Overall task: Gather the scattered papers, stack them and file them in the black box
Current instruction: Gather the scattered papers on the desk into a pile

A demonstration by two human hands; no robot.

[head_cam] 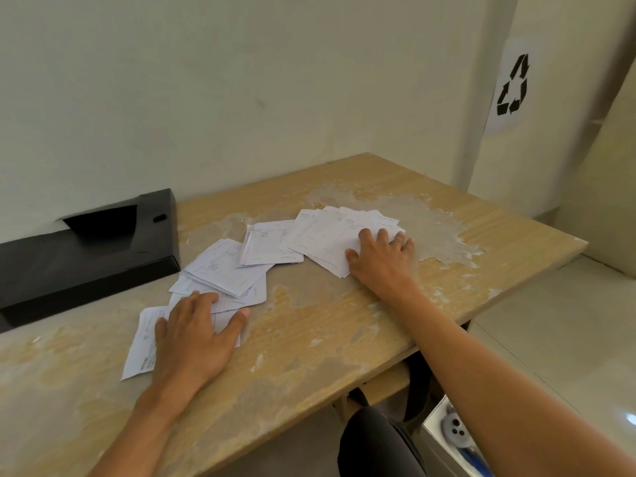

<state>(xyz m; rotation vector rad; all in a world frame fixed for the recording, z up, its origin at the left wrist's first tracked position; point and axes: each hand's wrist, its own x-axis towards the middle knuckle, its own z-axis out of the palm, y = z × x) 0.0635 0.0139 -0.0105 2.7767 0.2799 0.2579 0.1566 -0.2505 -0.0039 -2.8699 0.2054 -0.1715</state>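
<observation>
The black box (pixel 79 249) is lying flat at the left of the table (pixel 344 325), against the wall, its long side running left to right and its cut-out opening facing up, probably so the stack can be dropped in from above. The papers (pixel 265 246) are lying spread in a loose arc across the table, from just beside the box out toward the right; each sheet is tilting differently, so the long axes are fanning round rather than lining up. The left hand (pixel 192 339) is pressing flat on the near-left sheets, fingers together and thumb out, clamped on nothing. The right hand (pixel 378 256) is lying palm-down on the right-hand fan, fingers slightly apart, likely placed to sweep the sheets inward
</observation>
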